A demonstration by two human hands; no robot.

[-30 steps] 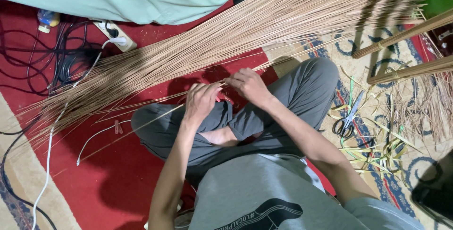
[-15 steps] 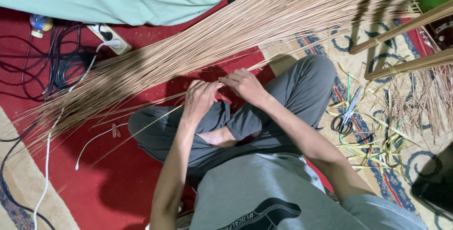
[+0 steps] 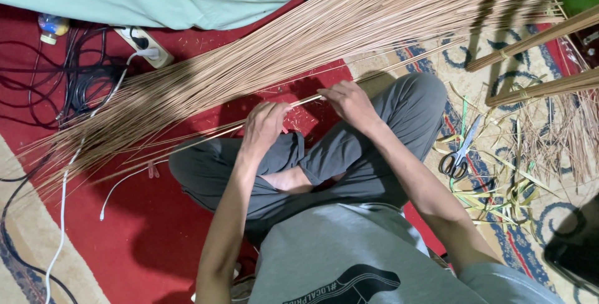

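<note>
Hands work over crossed legs: left hand (image 3: 265, 126) has its fingers closed on a thin stick (image 3: 274, 113), and right hand (image 3: 349, 101) pinches the same stick further along. Beyond lies a big bundle of sticks (image 3: 324, 35) slanting across the red carpet (image 3: 125, 241). Scissors (image 3: 458, 154) lie right, among green strips (image 3: 499, 198). A power strip (image 3: 146, 45) sits far left.

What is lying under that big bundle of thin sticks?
Under the bundle of sticks lies red carpet, with a patterned rug toward the right. Black cables run beneath its thin end; anything else below is hidden.
</note>
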